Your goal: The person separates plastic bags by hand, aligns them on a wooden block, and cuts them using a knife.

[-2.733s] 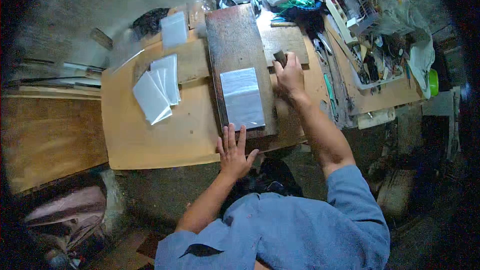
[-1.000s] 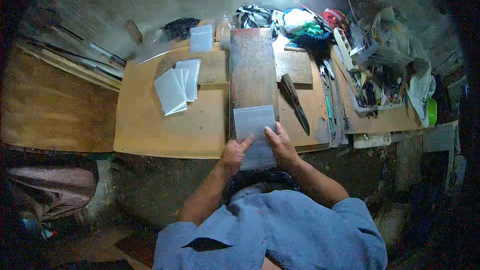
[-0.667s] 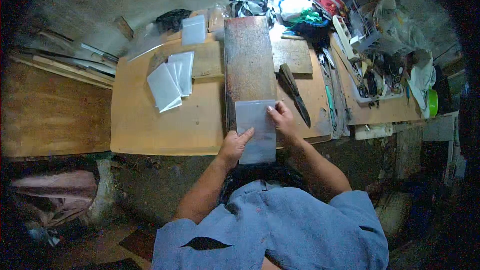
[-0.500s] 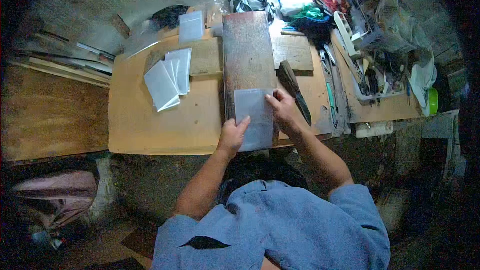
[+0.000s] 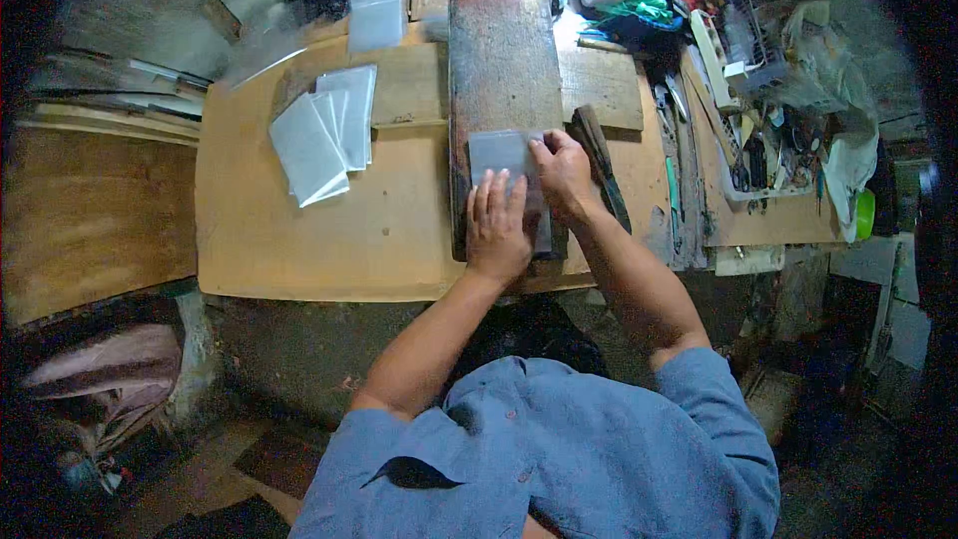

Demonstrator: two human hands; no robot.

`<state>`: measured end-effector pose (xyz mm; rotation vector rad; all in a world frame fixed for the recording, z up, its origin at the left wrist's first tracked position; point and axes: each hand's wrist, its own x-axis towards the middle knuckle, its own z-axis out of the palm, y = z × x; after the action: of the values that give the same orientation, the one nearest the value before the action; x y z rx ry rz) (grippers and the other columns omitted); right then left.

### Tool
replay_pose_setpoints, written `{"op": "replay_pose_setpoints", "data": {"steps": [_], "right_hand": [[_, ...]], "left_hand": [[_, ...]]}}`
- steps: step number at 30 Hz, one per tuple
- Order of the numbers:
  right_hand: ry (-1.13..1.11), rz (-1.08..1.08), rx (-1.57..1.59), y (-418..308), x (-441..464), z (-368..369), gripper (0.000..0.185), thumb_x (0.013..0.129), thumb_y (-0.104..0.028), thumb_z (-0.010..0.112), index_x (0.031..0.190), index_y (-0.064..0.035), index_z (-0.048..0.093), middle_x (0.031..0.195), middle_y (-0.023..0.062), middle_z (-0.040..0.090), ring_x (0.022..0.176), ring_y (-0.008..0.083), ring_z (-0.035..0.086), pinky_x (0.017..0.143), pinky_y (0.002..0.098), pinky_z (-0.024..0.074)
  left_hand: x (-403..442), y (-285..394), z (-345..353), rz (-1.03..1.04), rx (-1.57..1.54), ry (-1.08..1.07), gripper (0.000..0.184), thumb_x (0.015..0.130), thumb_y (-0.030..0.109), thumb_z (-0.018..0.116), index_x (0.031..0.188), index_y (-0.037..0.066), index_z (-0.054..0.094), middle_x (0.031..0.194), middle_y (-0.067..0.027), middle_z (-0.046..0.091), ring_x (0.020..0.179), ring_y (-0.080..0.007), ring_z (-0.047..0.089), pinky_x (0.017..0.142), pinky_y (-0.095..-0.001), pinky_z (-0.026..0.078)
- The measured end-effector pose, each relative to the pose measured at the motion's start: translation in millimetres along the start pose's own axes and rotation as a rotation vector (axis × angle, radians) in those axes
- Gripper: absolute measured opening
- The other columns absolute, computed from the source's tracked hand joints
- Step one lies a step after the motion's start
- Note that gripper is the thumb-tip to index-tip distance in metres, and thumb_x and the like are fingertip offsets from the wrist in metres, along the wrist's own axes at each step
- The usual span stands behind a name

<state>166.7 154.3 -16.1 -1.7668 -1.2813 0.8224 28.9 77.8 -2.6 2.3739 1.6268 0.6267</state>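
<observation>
the translucent plastic sheet (image 5: 493,152) is laid on the dark wooden board (image 5: 502,60), partly covered by the left hand (image 5: 497,225), which is spread flat with fingers extended. the sheet's far right corner is pinched by the right hand (image 5: 562,170). a knife (image 5: 591,135) is seen just beside the board; similar sheets (image 5: 309,145) are fanned out on its left.

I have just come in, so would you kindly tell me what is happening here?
Someone's left hand is spread over a translucent rectangular plastic sheet on a long dark wooden board, while the right hand is at the sheet's far right corner. A dark-handled knife lies beside the board, in neither hand. Pale rectangular plastic sheets lie fanned out on the left.
</observation>
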Motion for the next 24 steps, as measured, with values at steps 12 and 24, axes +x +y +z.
{"op": "replay_pose_setpoints", "data": {"steps": [12, 24], "right_hand": [[0.356, -0.186, -0.375, 11, -9, -52, 0.046, 0.075, -0.012, 0.064, 0.115, 0.0005, 0.048, 0.108, 0.0193, 0.052, 0.105, 0.0359, 0.046, 0.095, 0.0444, 0.0343], [0.048, 0.100, -0.287, -1, 10, -97, 0.036, 0.074, -0.013, 0.055, 0.107, -0.0025, 0.049, 0.086, 0.0189, 0.056, 0.077, 0.0341, 0.057, 0.072, 0.0423, 0.0473]], "left_hand": [[9, 4, 7, -0.029, 0.090, -0.074, 0.069, 0.080, 0.041, 0.059, 0.141, 0.018, 0.035, 0.142, -0.0148, 0.032, 0.133, -0.0348, 0.025, 0.109, -0.0500, 0.018], [13, 5, 8, -0.055, 0.125, -0.132, 0.069, 0.082, 0.045, 0.055, 0.143, 0.021, 0.032, 0.146, -0.0147, 0.027, 0.135, -0.0343, 0.024, 0.108, -0.0501, 0.018]]}}
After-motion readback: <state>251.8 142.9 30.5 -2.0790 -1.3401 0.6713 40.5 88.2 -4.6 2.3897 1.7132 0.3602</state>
